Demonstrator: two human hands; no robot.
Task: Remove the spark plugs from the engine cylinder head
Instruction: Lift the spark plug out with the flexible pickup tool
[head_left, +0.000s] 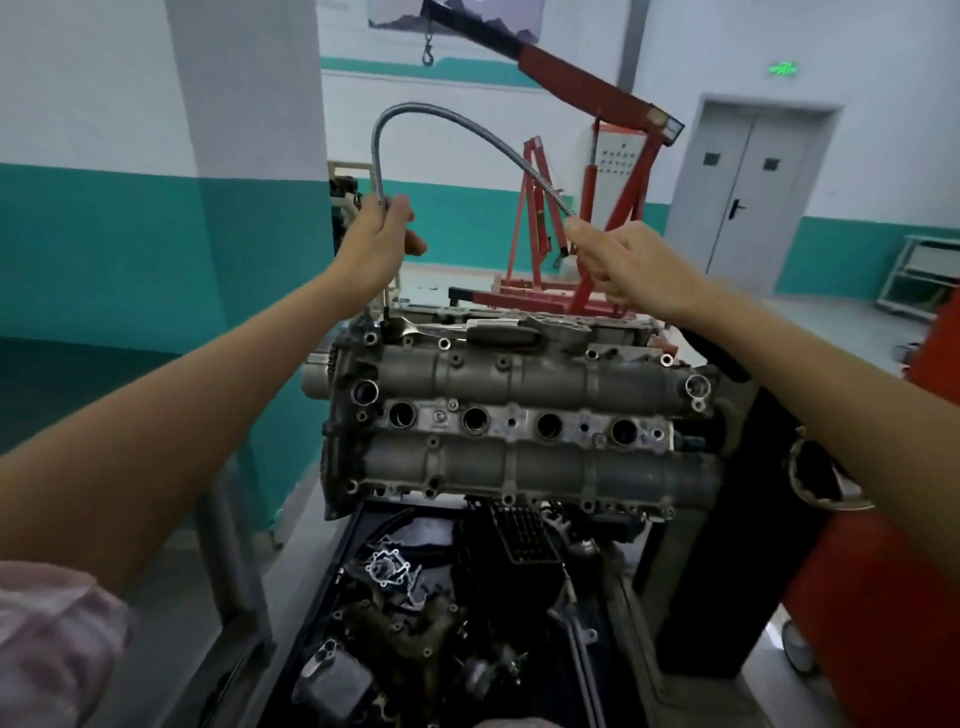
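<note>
Up above the engine, both hands hold one flexible metal shaft (415, 111), a coiled silver tool bent into a high arch. The left hand (382, 236) has its fingers curled round one end of the shaft, thumb toward the camera; below that hand a thin straight rod runs down to the far left corner of the cylinder head (519, 415). The right hand (631, 267) pinches the other end of the shaft between thumb and curled fingers, near its tip. Neither hand touches the engine.

The cylinder head lies across the middle of the view, grey cast metal with two long cam housings. Between them runs a row of four round plug wells (511, 420), dark inside; whether plugs sit in them cannot be told. A flat spanner (457, 328) rests along the head's far edge.

The engine sits on a stand, and below it a dark tray (415, 623) holds loose engine parts and a pale gasket. A red engine crane (587, 171) stands behind, its boom reaching up left with a hook (427, 52) hanging from it. The walls are white above and teal below, and a grey double door (748, 192) stands at the right under a green exit sign (783, 68).
</note>
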